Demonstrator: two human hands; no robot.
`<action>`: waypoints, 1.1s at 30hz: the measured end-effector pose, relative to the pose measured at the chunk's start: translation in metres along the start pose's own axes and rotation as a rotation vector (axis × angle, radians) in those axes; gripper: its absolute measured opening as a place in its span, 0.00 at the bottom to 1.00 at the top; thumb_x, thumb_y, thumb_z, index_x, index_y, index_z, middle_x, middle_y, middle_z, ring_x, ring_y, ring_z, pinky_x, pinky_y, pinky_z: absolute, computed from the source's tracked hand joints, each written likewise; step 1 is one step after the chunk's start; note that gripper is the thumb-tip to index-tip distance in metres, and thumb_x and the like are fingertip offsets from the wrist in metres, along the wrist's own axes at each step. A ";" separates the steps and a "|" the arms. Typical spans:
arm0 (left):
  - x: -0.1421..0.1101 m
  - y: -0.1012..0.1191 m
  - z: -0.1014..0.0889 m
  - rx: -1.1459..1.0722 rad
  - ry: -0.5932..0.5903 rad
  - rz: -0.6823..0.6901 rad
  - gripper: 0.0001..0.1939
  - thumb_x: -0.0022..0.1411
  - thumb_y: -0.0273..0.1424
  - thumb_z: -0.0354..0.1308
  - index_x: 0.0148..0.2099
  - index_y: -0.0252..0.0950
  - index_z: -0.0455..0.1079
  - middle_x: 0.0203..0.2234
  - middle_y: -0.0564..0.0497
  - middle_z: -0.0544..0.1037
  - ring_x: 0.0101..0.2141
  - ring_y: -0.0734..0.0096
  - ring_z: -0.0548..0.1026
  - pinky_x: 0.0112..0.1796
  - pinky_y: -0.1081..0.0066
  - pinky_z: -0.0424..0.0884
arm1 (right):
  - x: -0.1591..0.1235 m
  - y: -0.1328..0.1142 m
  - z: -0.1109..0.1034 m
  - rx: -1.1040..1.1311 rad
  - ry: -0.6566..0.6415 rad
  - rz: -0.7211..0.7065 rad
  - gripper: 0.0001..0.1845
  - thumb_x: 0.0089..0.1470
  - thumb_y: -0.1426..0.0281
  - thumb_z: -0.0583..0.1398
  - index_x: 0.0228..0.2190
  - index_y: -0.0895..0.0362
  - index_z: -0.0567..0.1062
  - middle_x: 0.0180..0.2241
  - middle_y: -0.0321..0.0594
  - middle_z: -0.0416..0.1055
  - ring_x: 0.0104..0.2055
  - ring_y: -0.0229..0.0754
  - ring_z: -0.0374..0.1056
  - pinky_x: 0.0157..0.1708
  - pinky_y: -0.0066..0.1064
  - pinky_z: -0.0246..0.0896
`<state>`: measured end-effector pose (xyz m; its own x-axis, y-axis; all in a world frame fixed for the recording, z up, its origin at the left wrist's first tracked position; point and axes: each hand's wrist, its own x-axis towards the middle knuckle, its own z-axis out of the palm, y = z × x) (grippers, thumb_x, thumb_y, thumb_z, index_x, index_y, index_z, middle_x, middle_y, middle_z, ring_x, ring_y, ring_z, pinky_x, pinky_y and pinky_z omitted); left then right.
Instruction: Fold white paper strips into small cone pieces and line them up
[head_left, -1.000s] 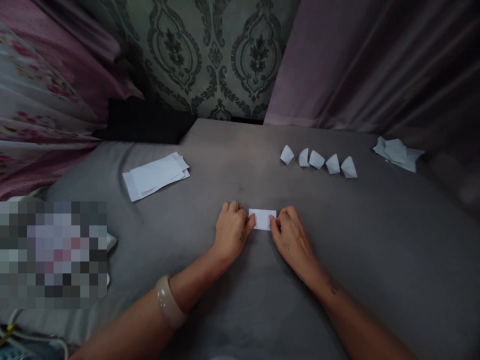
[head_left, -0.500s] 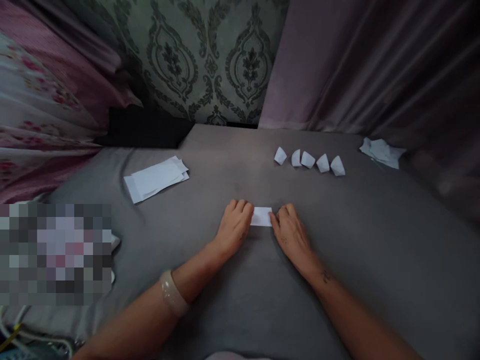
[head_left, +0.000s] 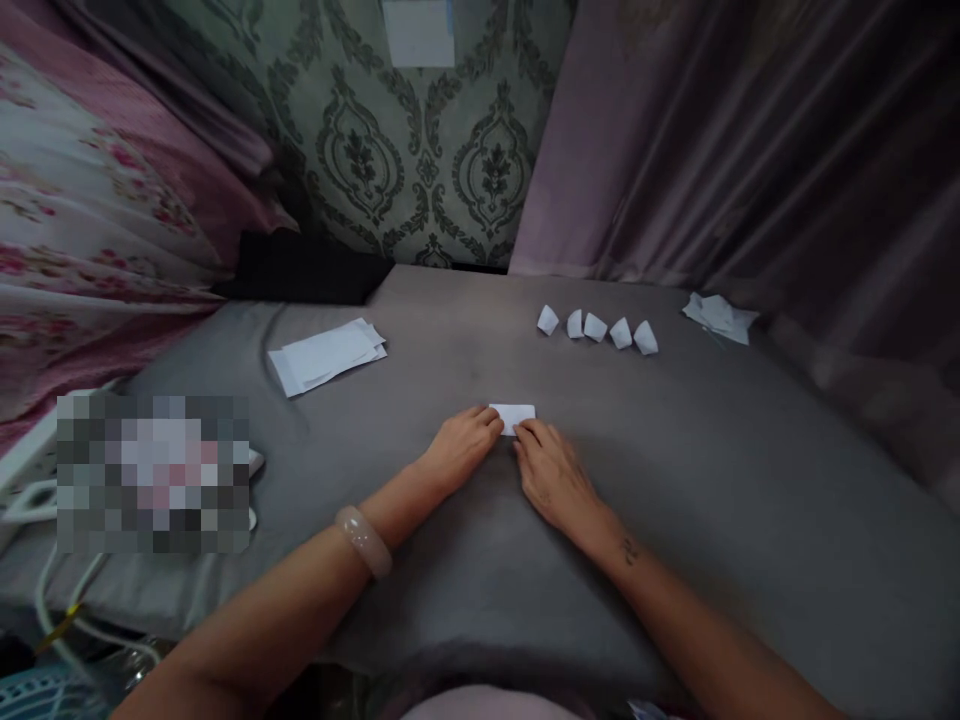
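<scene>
A small white strip of folded paper (head_left: 513, 413) lies flat on the grey sheet in front of me. My left hand (head_left: 466, 440) has its fingers pressed together on the strip's left end, pinning it. At the lower right edge, my right hand (head_left: 553, 470) rests low, fingertips touching the paper and fingers stretched out with small gaps. The underside of the paper and both palms are hidden.
A stack of white paper sheets (head_left: 326, 358) lies at the left. Several folded paper pieces (head_left: 595, 327) stand in a row behind, right of centre. Flat white papers (head_left: 721, 317) lie farther right. A black cloth (head_left: 311, 268) sits at the back left, a white power strip (head_left: 30, 455) at the left edge.
The view has tilted up a little. My right hand has gone from gripping the strip's right end to lying at its lower edge, closer to my left hand, which stays on the left end.
</scene>
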<state>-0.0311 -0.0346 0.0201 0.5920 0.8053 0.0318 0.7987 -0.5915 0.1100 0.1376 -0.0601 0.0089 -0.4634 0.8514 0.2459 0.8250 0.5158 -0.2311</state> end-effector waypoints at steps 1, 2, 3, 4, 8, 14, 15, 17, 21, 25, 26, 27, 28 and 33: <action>-0.004 -0.001 0.000 -0.003 0.005 0.027 0.11 0.67 0.25 0.46 0.47 0.31 0.68 0.46 0.43 0.73 0.46 0.63 0.70 0.45 0.66 0.68 | -0.001 -0.002 0.000 -0.030 -0.008 0.008 0.16 0.62 0.72 0.49 0.47 0.63 0.70 0.44 0.51 0.69 0.44 0.48 0.65 0.46 0.40 0.61; -0.008 -0.003 0.001 -0.001 0.015 0.046 0.12 0.67 0.25 0.46 0.49 0.31 0.67 0.47 0.43 0.72 0.47 0.62 0.69 0.46 0.66 0.67 | -0.001 -0.005 0.000 -0.056 -0.017 0.013 0.17 0.62 0.71 0.49 0.48 0.64 0.70 0.44 0.51 0.69 0.44 0.49 0.65 0.46 0.40 0.61; -0.012 -0.004 0.002 0.002 0.027 0.054 0.14 0.66 0.25 0.46 0.52 0.31 0.66 0.48 0.42 0.72 0.49 0.61 0.68 0.47 0.65 0.67 | -0.002 -0.007 -0.001 -0.078 -0.027 0.019 0.18 0.62 0.69 0.49 0.49 0.64 0.69 0.44 0.52 0.69 0.45 0.49 0.65 0.46 0.40 0.61; -0.015 -0.005 0.003 0.004 0.038 0.055 0.15 0.66 0.25 0.46 0.53 0.30 0.65 0.48 0.41 0.72 0.49 0.60 0.68 0.47 0.64 0.68 | -0.002 -0.009 -0.001 -0.097 -0.038 0.025 0.19 0.62 0.69 0.49 0.50 0.65 0.69 0.45 0.52 0.69 0.45 0.49 0.65 0.46 0.40 0.61; -0.025 -0.009 0.005 -0.023 0.061 0.070 0.17 0.65 0.24 0.46 0.54 0.31 0.66 0.49 0.41 0.73 0.52 0.60 0.68 0.48 0.63 0.67 | -0.002 -0.019 -0.004 -0.155 -0.073 0.044 0.22 0.63 0.66 0.47 0.54 0.62 0.66 0.48 0.53 0.67 0.45 0.50 0.64 0.45 0.40 0.61; -0.031 -0.015 0.009 -0.033 0.070 0.089 0.20 0.64 0.24 0.45 0.57 0.32 0.65 0.56 0.42 0.69 0.56 0.60 0.66 0.52 0.62 0.64 | -0.003 -0.032 -0.003 -0.215 -0.110 0.084 0.25 0.63 0.62 0.48 0.58 0.56 0.64 0.52 0.54 0.64 0.50 0.51 0.62 0.48 0.41 0.58; -0.031 -0.015 0.010 -0.030 0.069 0.080 0.20 0.64 0.24 0.45 0.56 0.32 0.66 0.56 0.43 0.69 0.56 0.60 0.66 0.52 0.62 0.65 | -0.003 -0.033 -0.003 -0.219 -0.116 0.098 0.25 0.63 0.62 0.47 0.58 0.55 0.63 0.52 0.54 0.63 0.50 0.51 0.62 0.48 0.41 0.58; -0.031 -0.014 0.011 -0.024 0.071 0.067 0.20 0.64 0.24 0.45 0.56 0.32 0.66 0.55 0.43 0.70 0.55 0.60 0.67 0.51 0.63 0.65 | -0.003 -0.034 -0.004 -0.218 -0.125 0.123 0.25 0.63 0.61 0.47 0.58 0.54 0.63 0.53 0.53 0.63 0.50 0.51 0.62 0.47 0.41 0.58; -0.031 -0.013 0.013 -0.034 0.082 0.051 0.21 0.64 0.23 0.44 0.56 0.32 0.66 0.55 0.43 0.70 0.55 0.60 0.67 0.50 0.62 0.66 | -0.004 -0.032 -0.008 -0.193 -0.134 0.158 0.24 0.64 0.61 0.46 0.57 0.55 0.65 0.52 0.51 0.64 0.49 0.50 0.62 0.46 0.39 0.59; -0.033 -0.014 0.011 -0.088 0.074 0.035 0.23 0.61 0.21 0.45 0.57 0.33 0.66 0.55 0.44 0.70 0.55 0.60 0.67 0.51 0.63 0.66 | -0.009 -0.022 -0.011 -0.188 -0.136 0.203 0.25 0.64 0.62 0.45 0.56 0.59 0.66 0.51 0.53 0.65 0.50 0.50 0.61 0.44 0.38 0.61; -0.033 -0.015 0.010 -0.122 0.076 0.027 0.23 0.59 0.20 0.46 0.56 0.34 0.67 0.55 0.45 0.70 0.55 0.61 0.67 0.51 0.63 0.66 | -0.010 -0.019 -0.012 -0.190 -0.130 0.207 0.25 0.64 0.62 0.46 0.56 0.59 0.66 0.51 0.52 0.65 0.50 0.50 0.61 0.44 0.38 0.61; -0.031 -0.016 0.009 -0.169 0.083 0.010 0.23 0.58 0.20 0.46 0.54 0.35 0.68 0.54 0.46 0.71 0.54 0.62 0.68 0.51 0.64 0.66 | -0.011 -0.016 -0.013 -0.192 -0.123 0.205 0.24 0.64 0.62 0.46 0.55 0.59 0.66 0.51 0.52 0.66 0.49 0.50 0.62 0.43 0.39 0.62; -0.028 -0.018 0.007 -0.230 0.094 -0.016 0.23 0.57 0.19 0.46 0.52 0.36 0.70 0.53 0.46 0.73 0.52 0.63 0.69 0.50 0.64 0.67 | -0.012 -0.013 -0.013 -0.192 -0.116 0.198 0.24 0.63 0.62 0.46 0.54 0.59 0.67 0.50 0.52 0.66 0.49 0.50 0.62 0.43 0.39 0.62; -0.002 -0.020 0.003 -0.542 0.174 -0.333 0.18 0.52 0.20 0.47 0.38 0.36 0.77 0.35 0.47 0.80 0.36 0.65 0.76 0.39 0.69 0.70 | -0.009 0.004 -0.018 -0.159 -0.063 0.132 0.19 0.63 0.66 0.48 0.43 0.59 0.75 0.43 0.49 0.70 0.44 0.48 0.65 0.38 0.37 0.64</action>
<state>-0.0481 -0.0241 0.0144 0.2597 0.9635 0.0650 0.7421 -0.2422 0.6250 0.1506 -0.0677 0.0230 -0.3629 0.9175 0.1627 0.9182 0.3818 -0.1051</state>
